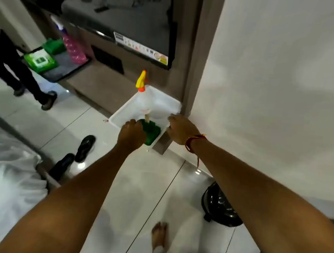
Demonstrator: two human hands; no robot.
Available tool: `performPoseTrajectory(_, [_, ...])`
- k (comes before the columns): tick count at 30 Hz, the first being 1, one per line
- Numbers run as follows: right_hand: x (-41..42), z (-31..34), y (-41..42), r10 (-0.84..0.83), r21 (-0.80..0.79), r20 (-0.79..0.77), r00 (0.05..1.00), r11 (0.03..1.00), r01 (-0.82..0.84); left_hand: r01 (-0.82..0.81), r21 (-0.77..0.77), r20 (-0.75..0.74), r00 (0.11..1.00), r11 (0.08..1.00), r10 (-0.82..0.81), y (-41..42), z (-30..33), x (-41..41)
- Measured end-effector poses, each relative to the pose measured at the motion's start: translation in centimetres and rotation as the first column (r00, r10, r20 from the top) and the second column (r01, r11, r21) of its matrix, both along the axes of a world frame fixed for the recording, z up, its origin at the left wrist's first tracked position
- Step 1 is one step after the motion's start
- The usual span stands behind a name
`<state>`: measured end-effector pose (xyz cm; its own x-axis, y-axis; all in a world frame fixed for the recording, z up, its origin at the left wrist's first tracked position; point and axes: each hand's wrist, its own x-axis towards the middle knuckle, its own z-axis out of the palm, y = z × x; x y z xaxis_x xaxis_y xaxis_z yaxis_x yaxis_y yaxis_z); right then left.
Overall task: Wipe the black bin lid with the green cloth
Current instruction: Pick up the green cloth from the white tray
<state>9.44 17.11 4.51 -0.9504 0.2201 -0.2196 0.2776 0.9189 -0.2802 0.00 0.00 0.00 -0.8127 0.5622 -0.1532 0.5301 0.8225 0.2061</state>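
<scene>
A green cloth lies in the near corner of a white tray resting on a ledge by the cabinet. My left hand is down on the cloth, fingers curled over it. My right hand grips the tray's near right rim. The black bin, round with a shiny lid, stands on the floor at the lower right by the wall, partly hidden behind my right forearm.
A spray bottle with a yellow and orange trigger stands in the tray. Black sandals lie on the tiled floor to the left. Another person's legs stand at far left. My bare feet show at the bottom. White bedding lies at lower left.
</scene>
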Motion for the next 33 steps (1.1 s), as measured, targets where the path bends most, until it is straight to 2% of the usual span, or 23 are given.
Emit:
performPoseTrajectory(1, [-1.0, -0.7, -0.4, 0.008, -0.032, 0.009, 1.0, 0.999, -0.008, 0.01, -0.031, 0.004, 1.0, 0.999, -0.01, -0.2, -0.6, -0.8])
performPoseTrajectory(3, [-3.7, -2.6, -1.6, 0.012, -0.064, 0.011, 1.0, 0.998, -0.011, -0.054, 0.02, 0.066, 0.996, 0.998, 0.052, -0.5, -2.1, -3.1])
performPoseTrajectory(10, [-9.2, -6.8, -2.5, -0.012, -0.028, 0.107, 0.994, 1.0, 0.015, -0.122, 0.003, 0.317, 0.942, 0.993, 0.115, 1.3, -4.4, -7.7])
performPoseTrajectory(15, [-10.5, -9.4, -1.8, -0.021, -0.059, 0.209, 0.978, 0.998, 0.034, -0.112, -0.054, 0.372, 0.92, 0.992, 0.124, 2.7, -6.0, -8.8])
performPoseTrajectory(18, [-10.7, -10.7, -1.3, -0.031, -0.082, 0.196, 0.98, 0.995, 0.048, -0.136, -0.055, 0.389, 0.91, 0.989, 0.146, 3.4, -6.6, -9.1])
performPoseTrajectory(24, [-10.9, -11.8, -0.9, -0.075, -0.168, 0.128, 0.989, 0.981, 0.096, -0.14, -0.215, 0.413, 0.884, 0.966, 0.22, 4.5, -7.5, -9.8])
performPoseTrajectory(29, [-10.8, -11.5, -0.5, -0.198, -0.316, 0.093, 0.976, 0.924, 0.217, -0.387, -0.075, 0.472, 0.798, 0.919, 0.374, 4.9, -7.2, -9.7])
performPoseTrajectory(33, [-10.4, -10.1, 0.6, -0.311, -0.535, 0.089, 0.946, 0.787, 0.309, -0.532, 0.075, 0.594, 0.703, 0.843, 0.391, 5.2, -5.5, -9.8])
